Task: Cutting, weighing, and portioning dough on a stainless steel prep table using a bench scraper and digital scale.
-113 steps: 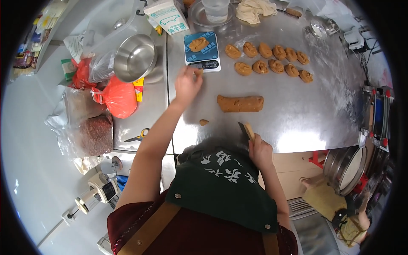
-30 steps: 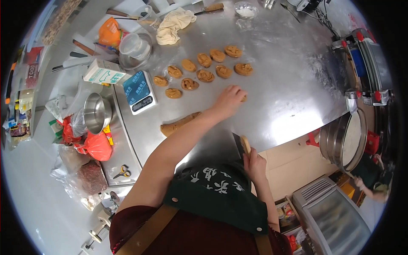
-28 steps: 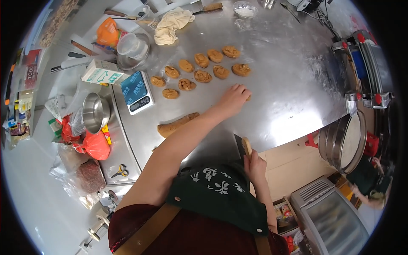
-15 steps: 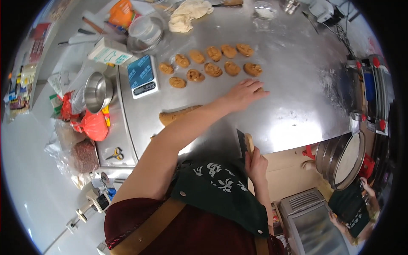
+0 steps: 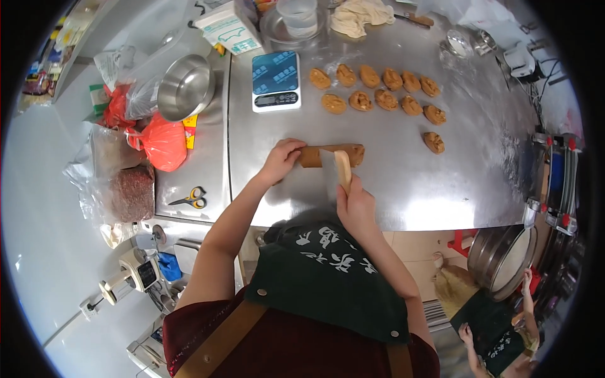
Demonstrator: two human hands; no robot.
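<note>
A brown dough log [image 5: 310,157] lies across the steel table in front of me. My left hand [image 5: 282,161] grips its left end, with the fingers closed over it. In my right hand [image 5: 359,210] is a dough scraper [image 5: 342,171], held by its pale wooden handle. The scraper's metal blade stands across the log, toward its right end; whether it has cut through is hard to see. Beyond the log, several cut dough pieces [image 5: 386,99] lie in two rows. One more dough piece [image 5: 433,142] sits nearer me, below the right end of those rows.
A kitchen scale [image 5: 276,82] stands left of the pieces. Farther left are a steel bowl [image 5: 186,88], a red plastic bag [image 5: 165,143] and scissors [image 5: 191,198]. A cloth [image 5: 360,17] lies at the back. A co-worker [image 5: 495,327] is at the lower right, near a round sieve [image 5: 502,261].
My left hand has come back from beside the rows to the log, leaving a dough piece there. My right hand has brought the scraper up onto the log. The view has shifted.
</note>
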